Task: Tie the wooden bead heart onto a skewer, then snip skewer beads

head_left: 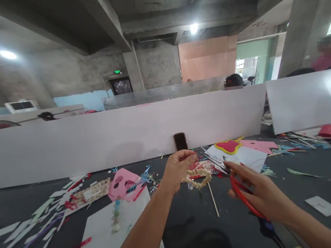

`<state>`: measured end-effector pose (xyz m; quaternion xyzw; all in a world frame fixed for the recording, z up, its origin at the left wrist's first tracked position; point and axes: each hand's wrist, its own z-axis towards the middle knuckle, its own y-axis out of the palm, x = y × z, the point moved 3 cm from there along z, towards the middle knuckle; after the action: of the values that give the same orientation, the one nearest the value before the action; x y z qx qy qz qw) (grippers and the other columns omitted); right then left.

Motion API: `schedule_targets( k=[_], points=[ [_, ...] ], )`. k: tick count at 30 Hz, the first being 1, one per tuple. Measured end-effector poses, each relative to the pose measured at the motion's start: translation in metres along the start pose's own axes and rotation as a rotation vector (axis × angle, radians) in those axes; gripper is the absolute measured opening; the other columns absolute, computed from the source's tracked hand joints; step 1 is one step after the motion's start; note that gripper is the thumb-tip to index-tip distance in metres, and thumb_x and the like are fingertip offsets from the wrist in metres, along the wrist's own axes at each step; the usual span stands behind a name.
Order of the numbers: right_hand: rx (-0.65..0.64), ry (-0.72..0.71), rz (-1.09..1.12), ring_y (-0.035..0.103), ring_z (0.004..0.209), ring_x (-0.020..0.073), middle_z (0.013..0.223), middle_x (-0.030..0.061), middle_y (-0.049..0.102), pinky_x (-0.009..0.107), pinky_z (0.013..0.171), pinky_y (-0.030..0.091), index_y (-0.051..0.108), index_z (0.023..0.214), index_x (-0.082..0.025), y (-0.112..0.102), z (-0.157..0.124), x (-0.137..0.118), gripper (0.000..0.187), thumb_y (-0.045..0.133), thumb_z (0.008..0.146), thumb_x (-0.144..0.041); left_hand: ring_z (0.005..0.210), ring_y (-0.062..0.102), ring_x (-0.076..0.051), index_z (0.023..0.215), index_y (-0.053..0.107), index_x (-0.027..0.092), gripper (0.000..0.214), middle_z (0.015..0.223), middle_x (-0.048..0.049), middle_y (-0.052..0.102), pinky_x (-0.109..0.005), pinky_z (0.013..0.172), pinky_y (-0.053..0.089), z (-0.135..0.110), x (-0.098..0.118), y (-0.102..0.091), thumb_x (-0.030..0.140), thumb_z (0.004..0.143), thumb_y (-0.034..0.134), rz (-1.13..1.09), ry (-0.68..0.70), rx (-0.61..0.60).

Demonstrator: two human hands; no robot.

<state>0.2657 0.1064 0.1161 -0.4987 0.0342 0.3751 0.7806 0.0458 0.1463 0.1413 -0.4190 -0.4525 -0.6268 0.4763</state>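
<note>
My left hand (180, 166) is closed in a pinch on a short red string (195, 161). From the string hangs a cream-coloured ring of small bead-like pieces (200, 181), held above the dark table. My right hand (256, 189) grips a pair of scissors with red handles (243, 196). Their metal blades point up and left toward the red string, and look parted. Behind the ring lies a pile of red and clear shiny scraps (208, 167). A thin wooden stick (213, 200) rests on the table below the ring.
White paper (100, 235) and a pink cut-out (124, 184) lie at left, among many white strips. A phone (180, 141) leans on the white partition (125, 134). A yellow-edged red piece (228, 146) lies on paper behind. A white card (322, 205) sits at right.
</note>
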Motion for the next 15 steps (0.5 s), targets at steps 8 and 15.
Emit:
schedule_targets(
  k=[8,15],
  points=[
    [-0.010,-0.034,-0.106,0.060,0.102,0.0269,0.121,0.0087,0.060,0.039,0.084,0.051,0.048,0.132,-0.028,0.006,0.007,-0.004,0.063,0.063,0.075,-0.049,0.071,0.062,-0.014,0.076,0.069,0.016,0.021,0.074,-0.0017,0.069,-0.027,0.073,0.047,-0.003,-0.010,0.005,0.033,0.065,0.074,-0.060,-0.024,-0.096],
    [-0.100,-0.024,-0.083,0.063,0.092,0.0238,0.118,0.0070,0.062,0.032,0.072,0.053,0.048,0.133,-0.027,0.008,0.008,-0.004,0.060,0.061,0.077,-0.044,0.073,0.062,-0.015,0.075,0.070,0.015,0.018,0.074,-0.0012,0.069,-0.028,0.077,0.047,-0.008,-0.011,0.004,0.029,0.064,0.075,-0.022,-0.022,-0.135]
  ],
)
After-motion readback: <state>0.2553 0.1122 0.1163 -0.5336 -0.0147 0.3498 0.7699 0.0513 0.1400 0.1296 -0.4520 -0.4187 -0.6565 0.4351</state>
